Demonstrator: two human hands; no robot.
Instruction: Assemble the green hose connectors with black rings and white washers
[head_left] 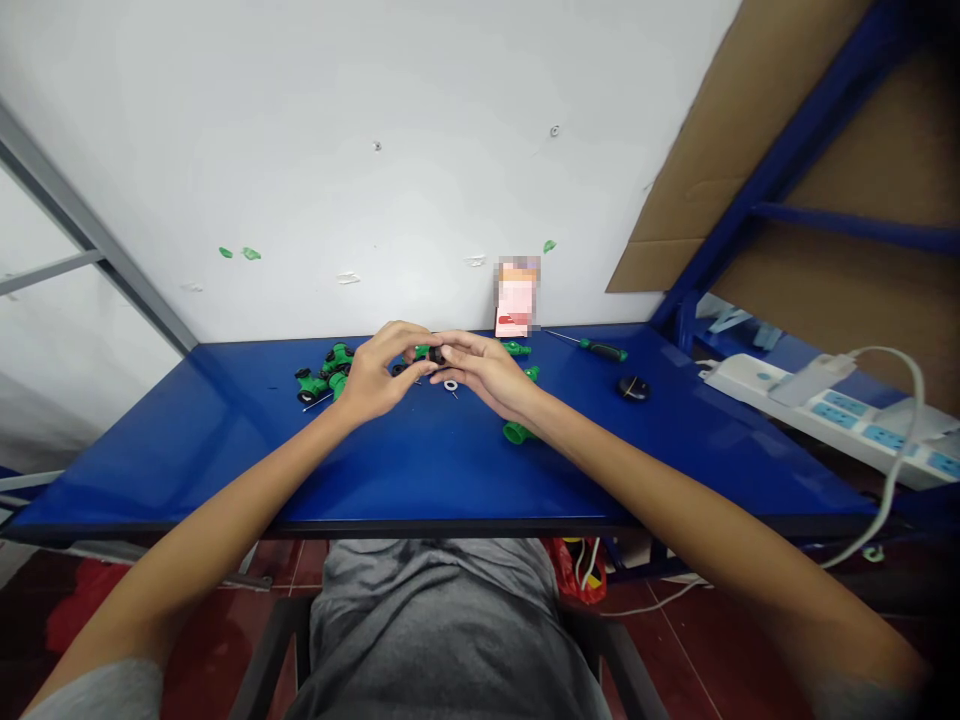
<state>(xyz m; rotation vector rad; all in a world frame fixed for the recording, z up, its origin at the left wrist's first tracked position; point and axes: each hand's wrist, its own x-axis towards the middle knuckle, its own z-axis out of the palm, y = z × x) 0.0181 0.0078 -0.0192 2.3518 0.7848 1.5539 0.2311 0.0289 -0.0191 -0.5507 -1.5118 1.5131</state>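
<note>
Both hands on small black part, mid-table toward the wall

Blue table (450, 480): dark front edge runs across just ahead of the seated person's lap; back edge meets the white wall (450, 180). Wide stretch of blue surface between hands and front edge, more out to the left. Right side tighter: screwdriver (604, 350) near the back edge, black round item (634, 389) in front of it, power strip (832, 405) beyond the table's right edge. Green fittings (337, 385) bunched just left of the left hand (375, 372); another green fitting (517, 432) partly under the right forearm.

Black part (436, 355) sits between the two hands, raised off the table. Small, dark, looks roundish; mostly covered by fingers, full shape can't be told. Green shows just left of it, can't tell if same piece. Left thumb and fingers pinch toward its left side; right hand (487, 372) grips it from the right, thumb on the near side. White ring (451, 386) lies on the table just below the hands.

Pink-and-orange card (516, 300) stands against the wall, pixelated, print unreadable. Power strip markings too small to read.
</note>
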